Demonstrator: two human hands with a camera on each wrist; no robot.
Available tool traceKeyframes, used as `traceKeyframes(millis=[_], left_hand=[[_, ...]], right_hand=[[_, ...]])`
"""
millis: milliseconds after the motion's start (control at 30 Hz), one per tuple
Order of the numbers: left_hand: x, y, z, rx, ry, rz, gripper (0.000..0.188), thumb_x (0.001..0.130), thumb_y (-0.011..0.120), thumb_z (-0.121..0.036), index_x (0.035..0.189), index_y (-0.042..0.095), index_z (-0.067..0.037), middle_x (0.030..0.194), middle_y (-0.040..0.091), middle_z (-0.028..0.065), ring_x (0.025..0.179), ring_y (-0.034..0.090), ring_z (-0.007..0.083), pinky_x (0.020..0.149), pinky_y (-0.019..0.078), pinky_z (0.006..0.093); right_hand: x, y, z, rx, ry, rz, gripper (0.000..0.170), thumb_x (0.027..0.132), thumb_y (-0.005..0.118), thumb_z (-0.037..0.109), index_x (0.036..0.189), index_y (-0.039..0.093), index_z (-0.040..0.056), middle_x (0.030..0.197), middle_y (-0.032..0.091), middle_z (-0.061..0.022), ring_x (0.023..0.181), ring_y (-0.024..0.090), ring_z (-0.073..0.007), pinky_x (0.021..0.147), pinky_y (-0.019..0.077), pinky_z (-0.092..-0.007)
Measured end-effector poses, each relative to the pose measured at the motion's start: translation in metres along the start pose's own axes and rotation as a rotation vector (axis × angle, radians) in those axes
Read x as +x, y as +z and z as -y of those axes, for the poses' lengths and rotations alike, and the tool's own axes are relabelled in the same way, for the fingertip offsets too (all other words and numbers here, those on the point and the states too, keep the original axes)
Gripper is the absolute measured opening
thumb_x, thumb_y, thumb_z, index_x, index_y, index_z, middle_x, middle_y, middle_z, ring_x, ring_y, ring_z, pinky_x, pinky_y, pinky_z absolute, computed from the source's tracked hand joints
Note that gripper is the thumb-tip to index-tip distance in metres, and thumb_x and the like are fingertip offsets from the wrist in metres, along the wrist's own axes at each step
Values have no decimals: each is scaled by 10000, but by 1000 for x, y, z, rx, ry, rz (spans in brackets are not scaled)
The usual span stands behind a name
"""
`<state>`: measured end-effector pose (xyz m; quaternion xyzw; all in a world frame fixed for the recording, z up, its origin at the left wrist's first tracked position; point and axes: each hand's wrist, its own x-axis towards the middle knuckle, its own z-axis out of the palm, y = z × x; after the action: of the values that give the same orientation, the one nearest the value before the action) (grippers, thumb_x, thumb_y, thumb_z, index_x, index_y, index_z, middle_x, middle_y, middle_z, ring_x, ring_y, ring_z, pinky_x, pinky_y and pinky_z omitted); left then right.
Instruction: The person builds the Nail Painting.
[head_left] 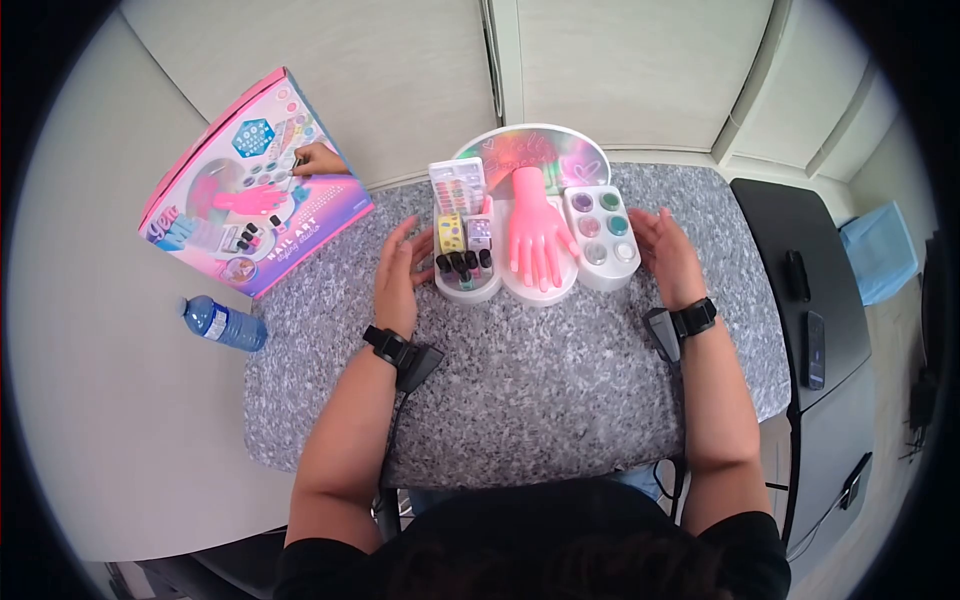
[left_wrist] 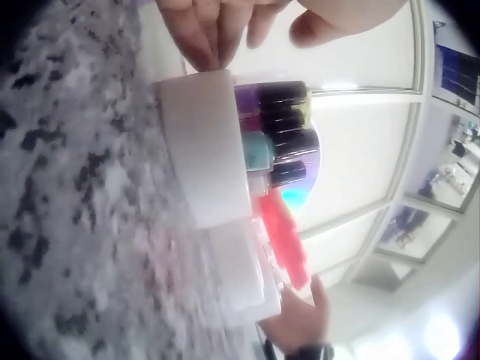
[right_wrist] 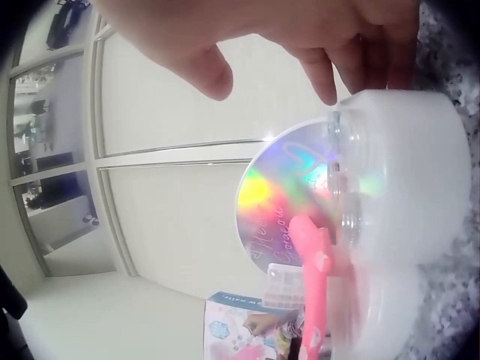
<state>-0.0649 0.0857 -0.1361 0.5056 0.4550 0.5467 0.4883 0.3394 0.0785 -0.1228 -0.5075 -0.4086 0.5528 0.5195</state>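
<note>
A white toy nail-art stand (left_wrist: 206, 150) sits on the table with a pink model hand (head_left: 540, 240) at its middle and a shiny rounded backboard (right_wrist: 270, 202) behind. Its left section holds black-capped nail polish bottles (left_wrist: 289, 142), a patterned yellow roll (head_left: 450, 232) and a clear case of false nails (head_left: 457, 188). On the right section are several glitter pots (head_left: 610, 201). My left hand (head_left: 398, 275) is at the stand's left side, fingers extended, fingertips right at its wall. Mirroring it, my right hand (head_left: 672, 260) lies along the right side with loosely extended fingers.
A colourful nail-art box (head_left: 250, 200) stands at the table's back left, with a water bottle (head_left: 225, 323) in front of it. To the right, a black cabinet (head_left: 800, 225) carries a phone (head_left: 815, 350); a light blue bin (head_left: 882, 250) is beyond it.
</note>
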Motion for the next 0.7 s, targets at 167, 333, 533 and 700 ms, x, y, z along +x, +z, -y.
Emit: traceKeyframes(millis=[167, 333, 533, 700], left_hand=[[3, -2, 6, -3, -3, -19, 583, 1204, 440, -442, 1659, 441, -77, 1541, 635, 179, 1347, 654, 282, 1055, 576, 425], [3, -2, 7, 40, -8, -11, 643, 1193, 420, -548, 1662, 460, -110, 1558, 615, 154, 1345, 630, 263, 1075, 536, 415], [4, -2, 10, 25, 16, -44, 630, 1204, 415, -509, 1656, 392, -70, 1513, 626, 185, 1293, 671, 280, 1037, 582, 425], [7, -8, 18, -65, 10, -91, 688, 1190, 380, -583, 1679, 397, -100, 1566, 596, 191, 1333, 633, 289, 1105, 530, 442]], right_hand=[[9, 0, -12, 47, -65, -145, 693, 1175, 353, 622, 1435, 652, 53, 1410, 726, -101, 1253, 664, -226, 1119, 471, -385], [10, -2, -17, 28, -90, -136, 670, 1176, 353, 620, 1406, 661, 71, 1366, 735, -84, 1213, 666, -212, 1101, 477, -376], [11, -5, -11, 148, -52, -162, 679, 1160, 395, 625, 1384, 661, 42, 1367, 744, -124, 1219, 667, -226, 1098, 496, -390], [12, -8, -5, 375, 10, -194, 702, 1163, 381, 608, 1401, 615, -9, 1398, 723, -192, 1243, 668, -263, 1139, 509, -421]])
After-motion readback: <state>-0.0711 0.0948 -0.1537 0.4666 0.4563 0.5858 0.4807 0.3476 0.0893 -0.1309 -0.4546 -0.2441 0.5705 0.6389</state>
